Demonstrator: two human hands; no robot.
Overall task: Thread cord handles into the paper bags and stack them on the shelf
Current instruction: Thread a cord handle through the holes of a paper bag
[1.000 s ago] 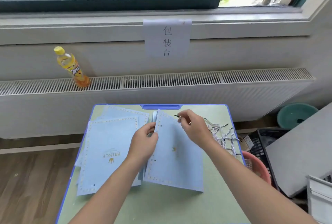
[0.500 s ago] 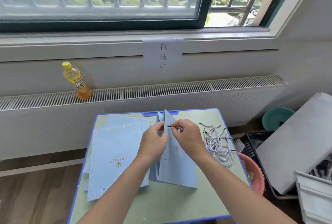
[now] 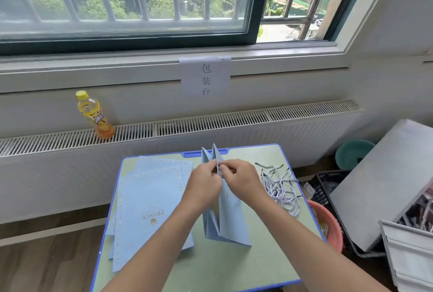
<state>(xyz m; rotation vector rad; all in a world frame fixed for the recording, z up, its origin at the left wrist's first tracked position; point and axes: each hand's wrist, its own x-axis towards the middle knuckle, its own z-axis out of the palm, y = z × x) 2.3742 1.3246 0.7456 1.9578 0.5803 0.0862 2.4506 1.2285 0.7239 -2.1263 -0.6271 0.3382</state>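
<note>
Pale blue paper makes up the bag (image 3: 222, 223) held partly raised at the middle of the desk (image 3: 210, 268), its folded side gussets spread so the top edges rise in two points toward the far edge. The left hand (image 3: 203, 185) grips the bag near its top from the left, fingers curled on the paper. The right hand (image 3: 241, 181) meets it from the right, thumb and forefinger pinched together at the bag's upper edge; whether a cord end sits between them is too small to tell.

To the left of the held bag, a pile of flat bags (image 3: 150, 209) of the same blue lies on the desk, the top one printed with a gold crown and the word PRINCE, a row of pale dots along its border. On the right side of the desk, well apart from the pile, lies a tangle of black-and-white cord handles (image 3: 280, 188) with dark tips, just right of the right wrist.

The desk has a green top with a blue rim. Beyond it runs a long white radiator cover (image 3: 234, 120), and on its left part stands a bottle (image 3: 95, 114) of orange drink with a yellow cap. A paper sign (image 3: 205, 77) with three Chinese characters hangs from the window sill above. Right of the desk sit a pink basin (image 3: 328, 226), a black crate (image 3: 328, 188) and a teal basin (image 3: 353, 153) on the floor.
</note>
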